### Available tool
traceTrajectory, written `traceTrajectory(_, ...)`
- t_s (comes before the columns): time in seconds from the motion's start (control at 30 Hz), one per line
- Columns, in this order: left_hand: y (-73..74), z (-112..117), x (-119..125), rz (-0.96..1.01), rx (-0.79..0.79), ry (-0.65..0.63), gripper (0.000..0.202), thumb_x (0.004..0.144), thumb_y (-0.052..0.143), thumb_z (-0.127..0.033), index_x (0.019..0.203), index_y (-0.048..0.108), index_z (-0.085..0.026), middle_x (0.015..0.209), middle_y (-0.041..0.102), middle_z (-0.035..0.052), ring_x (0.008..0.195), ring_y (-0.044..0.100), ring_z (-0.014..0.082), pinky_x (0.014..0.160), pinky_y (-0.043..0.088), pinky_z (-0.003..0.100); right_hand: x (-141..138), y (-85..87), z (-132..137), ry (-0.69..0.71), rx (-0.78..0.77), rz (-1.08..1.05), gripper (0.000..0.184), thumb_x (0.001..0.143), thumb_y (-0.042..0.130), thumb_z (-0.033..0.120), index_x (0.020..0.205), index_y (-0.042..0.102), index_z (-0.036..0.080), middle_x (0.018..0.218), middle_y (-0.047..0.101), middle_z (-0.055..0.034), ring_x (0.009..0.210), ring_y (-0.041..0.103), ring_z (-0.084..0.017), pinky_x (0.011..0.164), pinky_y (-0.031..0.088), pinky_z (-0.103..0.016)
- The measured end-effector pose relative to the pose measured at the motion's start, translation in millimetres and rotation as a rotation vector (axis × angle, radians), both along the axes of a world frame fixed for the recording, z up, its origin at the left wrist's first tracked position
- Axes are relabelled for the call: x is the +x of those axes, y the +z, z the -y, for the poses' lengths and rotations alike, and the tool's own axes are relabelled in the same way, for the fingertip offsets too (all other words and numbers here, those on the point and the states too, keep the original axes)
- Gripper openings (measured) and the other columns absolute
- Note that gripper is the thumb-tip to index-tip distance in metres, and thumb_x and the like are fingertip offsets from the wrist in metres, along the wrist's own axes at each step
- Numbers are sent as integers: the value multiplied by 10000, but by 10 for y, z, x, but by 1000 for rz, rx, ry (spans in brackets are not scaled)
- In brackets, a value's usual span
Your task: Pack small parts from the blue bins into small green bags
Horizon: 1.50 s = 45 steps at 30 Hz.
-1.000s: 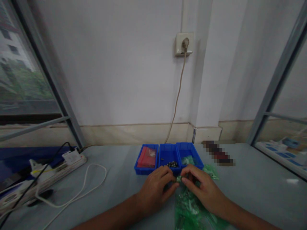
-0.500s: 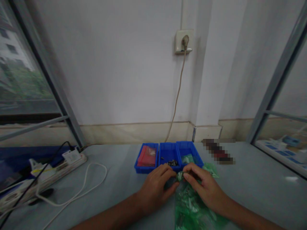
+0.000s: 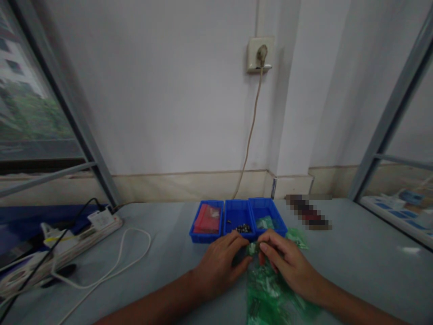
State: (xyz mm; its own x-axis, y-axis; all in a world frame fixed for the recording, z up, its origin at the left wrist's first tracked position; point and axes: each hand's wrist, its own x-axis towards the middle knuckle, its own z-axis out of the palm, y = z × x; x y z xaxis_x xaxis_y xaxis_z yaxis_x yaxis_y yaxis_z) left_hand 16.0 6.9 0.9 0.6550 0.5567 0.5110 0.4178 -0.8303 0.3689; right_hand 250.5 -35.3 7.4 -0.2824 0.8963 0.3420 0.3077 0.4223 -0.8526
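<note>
A small green plastic bag [image 3: 252, 248] is pinched between my two hands. My left hand [image 3: 221, 257] grips its left side with thumb and fingers, while my right hand [image 3: 287, 262] has its thumb and forefinger closed on the right side. What the small bag contains is too blurred to make out. Beneath my right hand lies a larger pile of green plastic bags [image 3: 267, 293]. Just beyond my fingers stand three blue bins: the left bin [image 3: 199, 239] with red packets, the middle bin [image 3: 238, 210] with small metal parts, and the right bin [image 3: 262, 205] with a green bag.
Another green bag [image 3: 297, 238] lies by the right bin. At the left are a power strip [image 3: 84, 243] and a looping white cable [image 3: 118, 262]. A cord runs down from the wall socket [image 3: 260, 55] behind the bins. A blurred-out item [image 3: 308, 213] lies at the right back.
The fingers of my right hand have shifted slightly around the small bag, and more of the lower fingers shows. My left hand stays nearly still.
</note>
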Motion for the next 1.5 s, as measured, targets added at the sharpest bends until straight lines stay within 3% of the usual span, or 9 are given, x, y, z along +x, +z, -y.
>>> traceTrajectory(0.17,-46,-15,-12,45,51,-13,43,1037,634,-196,1077,651,-196,972,718,48,891,700,213,816,545,299,4,-3,-22,12,10,-3,305,1133,514,496,1020,636,241,804,653,17,673,568,-165,635,439,-278)
traceTrajectory(0.27,-41,-4,-25,129,85,-37,82,1081,575,-206,1060,654,-193,904,713,37,823,687,192,773,522,276,6,-29,-38,12,19,6,259,1114,554,491,1070,622,244,806,648,19,719,608,-185,686,459,-293)
traceTrajectory(0.53,38,41,-31,174,117,-97,146,1109,505,-215,1037,625,-173,882,674,53,802,645,190,750,500,271,-1,-55,-71,-80,144,139,326,1070,610,416,808,527,241,821,559,12,774,563,-209,716,433,-315)
traceTrajectory(0.67,31,30,-27,137,112,-62,164,1113,491,-210,990,597,-185,863,652,40,784,619,185,720,472,264,5,-65,-70,-65,98,117,146,1063,623,389,1039,621,245,867,586,12,769,568,-206,710,445,-312)
traceTrajectory(0.73,25,26,-26,117,112,-51,183,1120,485,-218,971,589,-189,865,648,38,789,612,187,719,463,266,9,-71,-62,-58,71,113,149,1070,614,390,1109,623,246,873,596,13,767,570,-203,709,446,-308)
traceTrajectory(0.97,7,19,-23,102,149,-53,238,1139,459,-233,937,579,-194,849,645,38,780,601,188,716,459,271,2,-62,-63,-44,62,101,144,1057,628,382,1054,621,239,835,585,23,747,566,-194,688,428,-297)
traceTrajectory(1.23,-19,-15,-33,128,103,-28,296,1175,424,-343,1006,616,-193,889,683,48,800,642,188,736,487,269,10,-91,-90,-28,38,65,156,1061,627,399,1074,613,244,873,602,17,789,585,-200,702,431,-296)
traceTrajectory(1.5,-10,36,-26,153,-42,-11,177,1123,502,-280,1026,628,-202,900,674,36,810,635,181,735,488,262,-7,-53,-99,-49,66,67,136,1053,638,384,1073,608,253,806,561,44,764,573,-194,683,419,-280)
